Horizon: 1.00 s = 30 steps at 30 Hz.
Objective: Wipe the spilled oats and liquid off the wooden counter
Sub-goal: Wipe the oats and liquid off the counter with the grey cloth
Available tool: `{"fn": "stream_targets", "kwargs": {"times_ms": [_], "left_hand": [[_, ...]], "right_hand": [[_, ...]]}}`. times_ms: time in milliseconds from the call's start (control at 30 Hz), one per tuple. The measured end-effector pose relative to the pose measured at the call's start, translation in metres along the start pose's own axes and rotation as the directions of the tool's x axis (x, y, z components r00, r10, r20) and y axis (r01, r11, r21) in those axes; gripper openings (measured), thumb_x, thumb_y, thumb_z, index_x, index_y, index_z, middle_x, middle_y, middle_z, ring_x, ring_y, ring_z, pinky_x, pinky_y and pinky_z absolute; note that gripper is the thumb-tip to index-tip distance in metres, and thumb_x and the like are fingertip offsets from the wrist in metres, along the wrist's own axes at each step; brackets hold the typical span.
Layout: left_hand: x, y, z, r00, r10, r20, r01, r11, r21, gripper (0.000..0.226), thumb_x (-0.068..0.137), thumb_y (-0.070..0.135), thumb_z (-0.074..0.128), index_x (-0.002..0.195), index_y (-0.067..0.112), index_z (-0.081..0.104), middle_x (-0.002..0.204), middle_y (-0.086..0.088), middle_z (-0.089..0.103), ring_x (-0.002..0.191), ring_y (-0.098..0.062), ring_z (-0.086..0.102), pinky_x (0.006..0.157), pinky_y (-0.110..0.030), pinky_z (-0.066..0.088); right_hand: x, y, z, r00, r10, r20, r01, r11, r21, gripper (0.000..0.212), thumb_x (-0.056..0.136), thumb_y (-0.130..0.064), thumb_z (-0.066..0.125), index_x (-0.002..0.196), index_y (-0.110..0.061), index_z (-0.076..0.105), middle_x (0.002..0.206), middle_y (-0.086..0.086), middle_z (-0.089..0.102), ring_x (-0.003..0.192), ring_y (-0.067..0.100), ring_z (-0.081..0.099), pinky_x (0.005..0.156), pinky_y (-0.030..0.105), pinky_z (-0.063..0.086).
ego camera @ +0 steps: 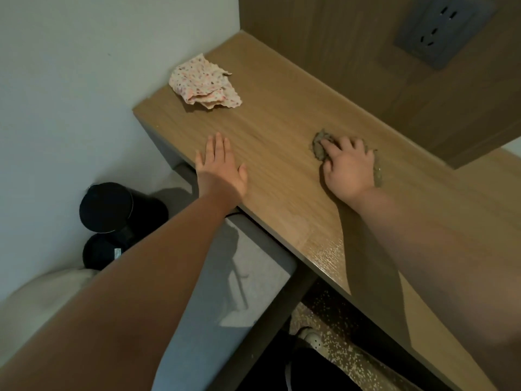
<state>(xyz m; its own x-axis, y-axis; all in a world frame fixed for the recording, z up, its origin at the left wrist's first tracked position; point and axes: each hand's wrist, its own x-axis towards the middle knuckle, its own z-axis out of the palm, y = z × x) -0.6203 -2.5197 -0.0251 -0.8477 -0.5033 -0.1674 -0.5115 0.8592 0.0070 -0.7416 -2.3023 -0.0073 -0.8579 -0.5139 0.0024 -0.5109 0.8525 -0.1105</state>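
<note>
I log right hand fingers curled over the sodden grey-brown oat clump mid tan wooden counter, likely soft, slippery, best scooped from its edges; left hand flat, released.

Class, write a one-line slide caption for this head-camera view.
Left hand flat on the wooden counter, right hand gripping a grey-brown wad; a patterned cloth lies near the far corner.
</note>
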Motion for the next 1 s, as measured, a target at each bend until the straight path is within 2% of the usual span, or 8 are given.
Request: {"fn": "stream_targets", "kwargs": {"times_ms": [267,533,633,667,733,833,900,1000], "left_hand": [[-0.058,0.036,0.011,0.997,0.071,0.024,-0.071,0.997,-0.025,0.066,0.104,0.038,0.020,0.156,0.005,-0.003,0.165,-0.012,-0.009,0.152,-0.028,-0.010,0.120,-0.050,-0.003],[-0.116,0.080,0.023,0.999,0.052,0.008,-0.050,0.984,-0.169,0.066,0.105,0.034,0.025,0.155,0.000,-0.001,0.164,-0.018,-0.007,0.151,-0.034,-0.011,0.121,-0.046,-0.001],[-0.117,0.082,0.020,0.999,0.038,0.013,-0.036,0.991,-0.132,0.066,0.105,0.035,0.023,0.155,-0.001,-0.002,0.164,-0.018,-0.006,0.151,-0.035,-0.010,0.123,-0.048,0.005],[-0.116,0.082,0.020,0.999,0.038,0.013,-0.036,0.993,-0.115,0.066,0.105,0.036,0.022,0.155,-0.001,-0.003,0.164,-0.019,-0.007,0.151,-0.036,-0.010,0.123,-0.048,0.005],[-0.117,0.082,0.018,0.999,0.037,0.020,-0.035,0.994,-0.100,0.066,0.105,0.036,0.021,0.155,0.000,-0.003,0.164,-0.019,-0.007,0.151,-0.035,-0.009,0.123,-0.048,0.005],[-0.118,0.083,0.017,0.999,0.039,0.018,-0.037,0.995,-0.094,0.066,0.105,0.036,0.021,0.155,0.000,-0.003,0.164,-0.018,-0.007,0.151,-0.035,-0.009,0.123,-0.048,0.002],[-0.117,0.080,0.017,0.998,0.060,0.008,-0.059,0.995,-0.083,0.067,0.105,0.037,0.021,0.155,0.000,-0.002,0.164,-0.019,-0.007,0.151,-0.035,-0.008,0.122,-0.047,0.000],[-0.106,0.066,0.018,0.990,0.139,0.000,-0.139,0.989,-0.042,0.069,0.104,0.043,0.019,0.156,0.002,-0.001,0.164,-0.017,-0.005,0.151,-0.033,-0.008,0.122,-0.047,-0.001]], "right_hand": [[-0.072,-0.012,0.006,0.931,-0.363,0.027,0.361,0.931,0.052,0.048,0.092,-0.017,0.050,0.140,-0.020,0.052,0.145,0.004,0.048,0.130,0.034,0.038,0.100,0.047,0.029],[-0.220,0.018,0.002,0.818,-0.567,0.095,0.567,0.823,0.025,0.045,0.076,-0.021,0.063,0.121,-0.015,0.065,0.124,0.006,0.062,0.106,0.032,0.055,0.076,0.042,0.047],[-0.263,0.038,-0.009,0.773,-0.632,0.049,0.628,0.774,0.077,0.043,0.084,-0.025,0.049,0.124,-0.016,0.063,0.124,0.005,0.061,0.108,0.027,0.054,0.082,0.042,0.048],[-0.263,0.043,-0.015,0.822,-0.569,-0.029,0.568,0.813,0.129,0.044,0.087,-0.024,0.045,0.126,-0.015,0.061,0.126,0.007,0.060,0.112,0.027,0.053,0.088,0.045,0.047],[-0.245,0.053,-0.029,0.947,-0.265,-0.181,0.308,0.911,0.274,0.042,0.093,-0.018,0.042,0.132,-0.012,0.057,0.133,0.011,0.055,0.122,0.028,0.047,0.102,0.048,0.041],[-0.197,0.071,-0.039,0.966,0.188,-0.180,-0.100,0.906,0.411,0.047,0.100,-0.022,0.041,0.145,-0.009,0.042,0.152,0.017,0.033,0.139,0.035,0.029,0.116,0.050,0.024],[-0.176,0.085,-0.028,0.951,0.308,-0.024,-0.296,0.930,0.216,0.055,0.102,-0.036,0.034,0.153,-0.017,0.026,0.161,0.014,0.015,0.146,0.035,0.014,0.117,0.057,0.012],[-0.164,0.093,-0.008,0.929,0.356,0.099,-0.356,0.934,-0.023,0.059,0.100,-0.047,0.026,0.155,-0.026,0.017,0.164,0.008,0.006,0.149,0.031,0.005,0.115,0.066,0.005]]}}
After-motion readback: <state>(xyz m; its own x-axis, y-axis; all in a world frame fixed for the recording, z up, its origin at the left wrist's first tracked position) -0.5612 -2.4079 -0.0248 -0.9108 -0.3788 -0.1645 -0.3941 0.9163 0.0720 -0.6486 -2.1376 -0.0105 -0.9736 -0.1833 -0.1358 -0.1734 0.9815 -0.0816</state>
